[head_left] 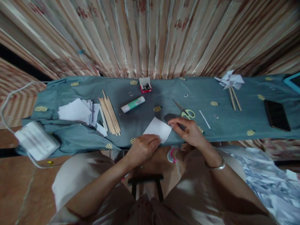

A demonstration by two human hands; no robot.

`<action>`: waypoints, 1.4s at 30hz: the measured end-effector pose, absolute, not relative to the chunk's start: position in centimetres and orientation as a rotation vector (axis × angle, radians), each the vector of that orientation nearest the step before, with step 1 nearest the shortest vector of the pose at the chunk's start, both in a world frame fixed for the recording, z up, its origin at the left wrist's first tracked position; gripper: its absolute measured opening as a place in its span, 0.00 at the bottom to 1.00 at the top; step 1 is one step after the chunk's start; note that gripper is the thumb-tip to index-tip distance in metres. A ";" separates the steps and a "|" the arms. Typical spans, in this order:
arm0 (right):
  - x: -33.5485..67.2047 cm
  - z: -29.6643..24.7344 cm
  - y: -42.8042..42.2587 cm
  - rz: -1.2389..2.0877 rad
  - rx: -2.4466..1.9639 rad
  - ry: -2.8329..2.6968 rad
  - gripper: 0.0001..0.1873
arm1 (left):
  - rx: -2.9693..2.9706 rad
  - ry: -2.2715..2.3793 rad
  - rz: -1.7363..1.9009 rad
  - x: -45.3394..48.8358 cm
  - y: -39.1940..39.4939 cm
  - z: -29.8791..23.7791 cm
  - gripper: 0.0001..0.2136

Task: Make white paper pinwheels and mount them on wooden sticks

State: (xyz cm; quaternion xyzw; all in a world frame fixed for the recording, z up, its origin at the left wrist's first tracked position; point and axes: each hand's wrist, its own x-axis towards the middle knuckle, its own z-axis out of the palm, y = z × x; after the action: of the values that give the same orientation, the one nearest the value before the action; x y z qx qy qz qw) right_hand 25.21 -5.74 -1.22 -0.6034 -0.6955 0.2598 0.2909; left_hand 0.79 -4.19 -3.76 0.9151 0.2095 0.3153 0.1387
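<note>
A small white square of paper [157, 126] lies turned like a diamond near the front edge of the table. My left hand [142, 148] is closed over its near left edge, fingers pressed together on the paper. At the right corner my right hand [187, 129] pinches the paper between thumb and forefinger. Just beyond the right hand lie scissors [186, 112] with pale green handles. A glue stick [133, 104] rests farther back to the left. Near it stands an opened red box [146, 87] holding small dark metal pieces.
Several wooden sticks [109, 115] and a stack of white paper [75, 111] lie left, beside a white device [37, 140] with a cable. Paper pinwheels [231, 82] on sticks and a dark phone [277, 115] lie right. A thin white strip [204, 119] lies near the scissors.
</note>
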 end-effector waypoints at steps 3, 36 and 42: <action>24.8 -0.9 -6.5 0.974 -1.493 -1.904 0.11 | 2.580 0.679 0.863 0.9 -3.9 -3.9 0.08; 22.1 -3.0 -4.5 0.744 -1.519 -1.838 0.06 | 2.358 0.968 0.814 -0.9 -3.3 -4.1 0.23; 21.9 -2.5 -5.0 0.834 -1.450 -1.852 0.06 | 2.083 0.966 0.814 -0.8 -1.9 -4.7 0.08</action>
State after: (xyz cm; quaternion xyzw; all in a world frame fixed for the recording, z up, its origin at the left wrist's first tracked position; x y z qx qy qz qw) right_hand 21.90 -4.95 -2.47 -0.5509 -0.7038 0.3168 0.3174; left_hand -0.82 -1.86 -4.71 0.8025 0.3722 0.3136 0.3452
